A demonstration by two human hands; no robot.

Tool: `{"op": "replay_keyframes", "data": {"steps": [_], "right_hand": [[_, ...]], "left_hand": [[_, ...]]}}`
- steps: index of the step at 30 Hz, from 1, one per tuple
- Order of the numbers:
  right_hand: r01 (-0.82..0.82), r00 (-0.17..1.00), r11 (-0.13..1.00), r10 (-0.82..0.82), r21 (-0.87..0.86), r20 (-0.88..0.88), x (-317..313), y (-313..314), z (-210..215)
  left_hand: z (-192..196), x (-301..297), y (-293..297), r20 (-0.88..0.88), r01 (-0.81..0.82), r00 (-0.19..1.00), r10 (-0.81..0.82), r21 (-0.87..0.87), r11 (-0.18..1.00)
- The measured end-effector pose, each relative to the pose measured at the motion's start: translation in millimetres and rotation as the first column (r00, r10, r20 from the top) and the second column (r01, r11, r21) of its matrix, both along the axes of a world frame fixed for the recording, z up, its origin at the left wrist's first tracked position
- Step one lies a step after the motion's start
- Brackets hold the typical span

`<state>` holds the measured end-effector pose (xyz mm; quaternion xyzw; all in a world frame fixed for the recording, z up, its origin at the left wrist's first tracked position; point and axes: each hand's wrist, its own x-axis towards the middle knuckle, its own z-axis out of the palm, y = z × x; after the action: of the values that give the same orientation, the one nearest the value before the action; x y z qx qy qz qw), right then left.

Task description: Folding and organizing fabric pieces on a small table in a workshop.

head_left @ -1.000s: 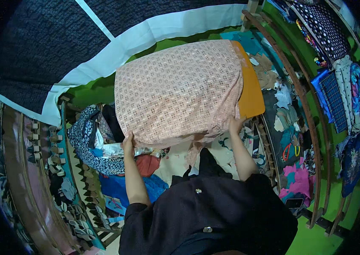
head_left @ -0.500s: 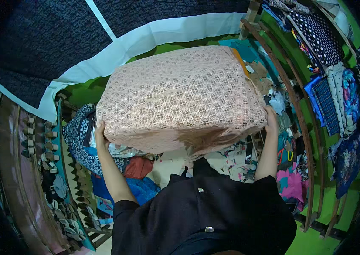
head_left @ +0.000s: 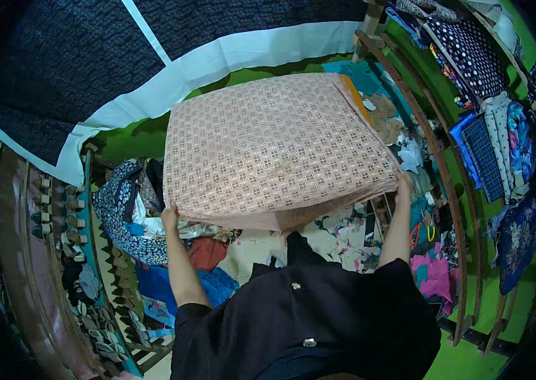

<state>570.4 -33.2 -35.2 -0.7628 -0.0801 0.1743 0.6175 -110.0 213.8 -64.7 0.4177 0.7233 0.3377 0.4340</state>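
Observation:
A large pale pink cloth [head_left: 274, 145] with an openwork lace pattern is spread out in front of me. Its near edge sags between my hands, and a fold hangs toward my body. At the near left corner, my left hand [head_left: 170, 217] is closed on the edge, thumb on top. My right hand [head_left: 403, 185] grips the near right corner in the same way. What bears the far part of the cloth is hidden beneath it; a strip of orange [head_left: 358, 100] shows along its far right edge.
Left of the cloth lies a bundle of patterned fabric [head_left: 113, 209], with red cloth [head_left: 208, 252] and blue cloth [head_left: 201, 285] nearer me. Fabric scraps and orange-handled scissors [head_left: 415, 234] lie at the right. A wooden rail [head_left: 436, 139] and hanging fabrics [head_left: 470, 57] stand beyond.
My left hand has moved right and slightly down, bringing the cloth's left edge inward. The cloth lies smoother and flatter, and its hanging front has become shallower. Both hands keep their hold.

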Motion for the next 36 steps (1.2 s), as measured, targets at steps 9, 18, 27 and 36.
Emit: {"op": "replay_keyframes", "data": {"steps": [9, 18, 27, 36], "right_hand": [[-0.707, 0.521, 0.585, 0.811, 0.396, -0.268, -164, 78, 98], [-0.592, 0.683, 0.735, 0.675, 0.330, -0.278, -186, 123, 54], [-0.259, 0.825, 0.693, 0.521, -0.672, 0.219, -149, 71, -33], [-0.100, 0.873, 0.926, 0.256, -0.363, 0.414, -106, 19, -16]], "left_hand": [[67, 127, -27, -0.642, 0.146, 0.748, 0.168, 0.405, 0.903], [85, 269, -55, 0.278, 0.702, 0.646, -0.711, 0.147, 0.696], [189, 245, 7, 0.570, 0.256, 0.742, -0.352, 0.244, 0.935], [203, 220, 38, 0.638, 0.026, 0.705, -0.309, 0.413, 0.911]]}}
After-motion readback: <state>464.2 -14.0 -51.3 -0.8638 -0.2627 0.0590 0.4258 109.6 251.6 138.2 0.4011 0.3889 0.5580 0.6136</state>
